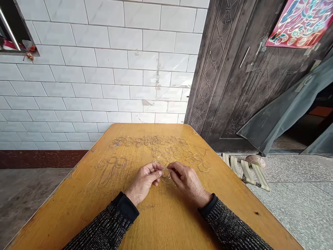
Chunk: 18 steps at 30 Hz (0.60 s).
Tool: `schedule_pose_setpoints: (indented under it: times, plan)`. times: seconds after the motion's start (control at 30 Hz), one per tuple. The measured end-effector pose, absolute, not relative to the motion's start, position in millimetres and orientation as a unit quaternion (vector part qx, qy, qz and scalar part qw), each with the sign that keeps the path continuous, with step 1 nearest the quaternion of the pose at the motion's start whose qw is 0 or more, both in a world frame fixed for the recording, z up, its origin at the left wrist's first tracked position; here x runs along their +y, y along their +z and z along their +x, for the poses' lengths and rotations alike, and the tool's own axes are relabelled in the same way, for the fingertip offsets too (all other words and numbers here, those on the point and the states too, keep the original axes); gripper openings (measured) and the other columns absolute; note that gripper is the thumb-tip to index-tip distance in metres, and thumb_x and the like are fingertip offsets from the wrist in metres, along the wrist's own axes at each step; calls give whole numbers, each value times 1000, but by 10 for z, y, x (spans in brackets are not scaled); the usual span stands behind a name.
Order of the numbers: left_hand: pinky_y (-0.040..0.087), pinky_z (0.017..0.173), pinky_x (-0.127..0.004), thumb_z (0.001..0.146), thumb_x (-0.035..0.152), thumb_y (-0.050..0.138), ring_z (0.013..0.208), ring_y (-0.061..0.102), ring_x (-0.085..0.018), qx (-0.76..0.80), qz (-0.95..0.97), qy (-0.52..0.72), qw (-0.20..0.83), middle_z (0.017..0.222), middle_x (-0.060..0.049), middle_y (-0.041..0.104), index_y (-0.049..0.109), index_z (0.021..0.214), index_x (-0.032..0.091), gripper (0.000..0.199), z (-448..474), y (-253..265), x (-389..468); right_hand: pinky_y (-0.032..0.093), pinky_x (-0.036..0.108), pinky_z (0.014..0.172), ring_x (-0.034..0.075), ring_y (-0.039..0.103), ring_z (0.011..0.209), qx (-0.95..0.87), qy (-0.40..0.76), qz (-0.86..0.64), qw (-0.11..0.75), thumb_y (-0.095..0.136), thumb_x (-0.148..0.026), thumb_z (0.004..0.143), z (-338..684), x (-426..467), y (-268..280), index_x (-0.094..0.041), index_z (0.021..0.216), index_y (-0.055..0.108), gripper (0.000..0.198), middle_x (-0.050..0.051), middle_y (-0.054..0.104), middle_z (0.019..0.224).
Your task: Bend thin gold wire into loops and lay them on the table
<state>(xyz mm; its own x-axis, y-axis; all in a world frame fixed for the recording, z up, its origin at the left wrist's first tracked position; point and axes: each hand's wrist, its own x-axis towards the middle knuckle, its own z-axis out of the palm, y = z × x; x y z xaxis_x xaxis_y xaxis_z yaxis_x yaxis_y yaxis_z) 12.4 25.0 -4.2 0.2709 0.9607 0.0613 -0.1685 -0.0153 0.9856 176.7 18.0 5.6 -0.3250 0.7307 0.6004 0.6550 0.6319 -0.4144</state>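
Between my two hands is a thin looped wire (167, 176), its rings hanging just below my fingertips. My left hand (147, 178) pinches it from the left with thumb and forefinger. From the other side, my right hand (187, 180) closes thumb and fingers on it too. Exactly how the strands cross at the fingertips is too fine to make out. Beyond my hands, several similar wire loops (156, 140) lie in a row across the table. More wire rings (204, 166) rest to the right, and wires with loops and long loose tails (111, 166) spread out on the left.
The wooden table (156, 222) reaches to a white tiled wall (111, 76). A dark carved door (234, 80) stands at the right, with a grey curtain (286, 111) beside it. On the floor to the right is a low strap-topped stool (247, 171).
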Motion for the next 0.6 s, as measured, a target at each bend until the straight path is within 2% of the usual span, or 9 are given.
schedule_pose_setpoints:
  times: [0.23,0.43,0.6]
  plan:
    - [30,49,-19,62,27,66,51,42,-5,352,486,482,638,70,1,54,58,90,13,32,104,-47,264,36,22,49,11,49,51,-778,109,-444,432,41,-21,81,1752,177,67,-17,77,53,13,0,54,58]
    - [31,49,-18,62,26,69,53,44,-5,333,462,476,670,71,0,55,59,90,13,33,95,-19,252,33,19,40,7,39,40,-702,329,-441,452,47,-32,80,1723,212,55,-16,74,52,18,-5,44,52]
    - [32,49,-18,63,24,70,53,45,-4,318,448,473,689,70,1,55,61,88,13,29,95,-21,247,33,19,36,5,41,37,-635,451,-417,467,58,-44,71,1714,242,88,-16,71,51,28,-6,46,53]
